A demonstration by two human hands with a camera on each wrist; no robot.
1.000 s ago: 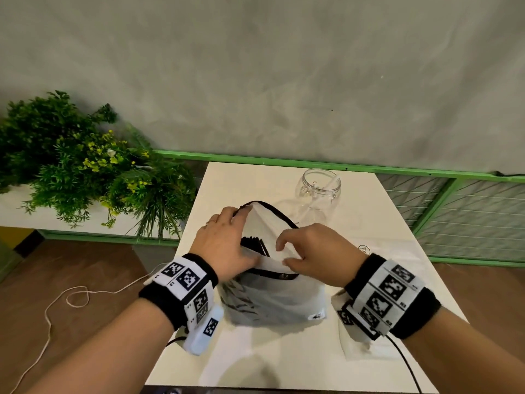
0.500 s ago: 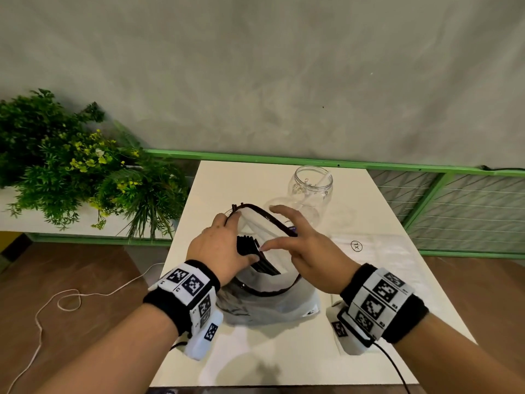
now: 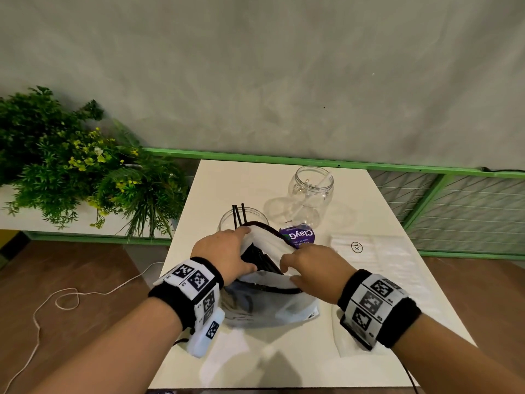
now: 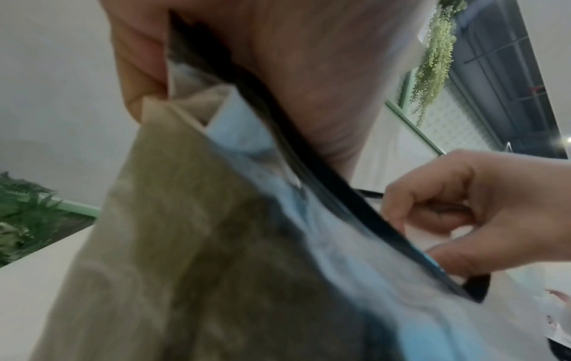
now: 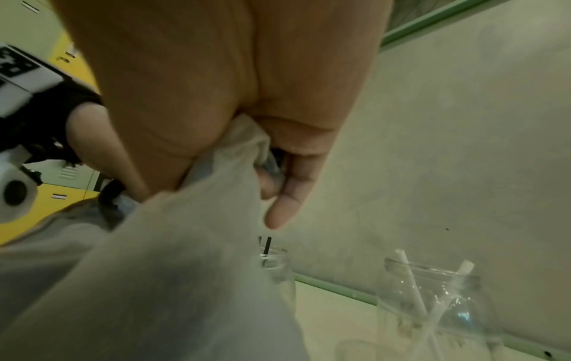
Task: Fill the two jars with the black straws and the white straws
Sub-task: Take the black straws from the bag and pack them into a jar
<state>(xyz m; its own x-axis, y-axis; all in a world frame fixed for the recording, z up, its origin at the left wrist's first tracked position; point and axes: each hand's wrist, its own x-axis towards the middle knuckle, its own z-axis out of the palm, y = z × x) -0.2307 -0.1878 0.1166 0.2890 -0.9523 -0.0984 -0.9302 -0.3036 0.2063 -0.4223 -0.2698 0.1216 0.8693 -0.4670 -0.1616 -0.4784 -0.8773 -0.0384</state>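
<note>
A white mesh pouch with a black zip rim lies in the middle of the white table, its mouth held apart. My left hand grips the far left rim, and my right hand pinches the near right rim. Black straws lie inside the pouch. Just behind my left hand stands a clear jar holding two black straws. Further back right, a second clear jar holds white straws. In the left wrist view the pouch fills the frame.
A purple-labelled packet lies between the pouch and the back jar. A clear bag of white straws lies at the right of the table. Green plants stand to the left, a green rail runs behind, and a white cord trails on the floor.
My right hand went from hovering open over the pouch's far rim to pinching the near rim. The pouch mouth is wider, and the jar with black straws now shows behind it.
</note>
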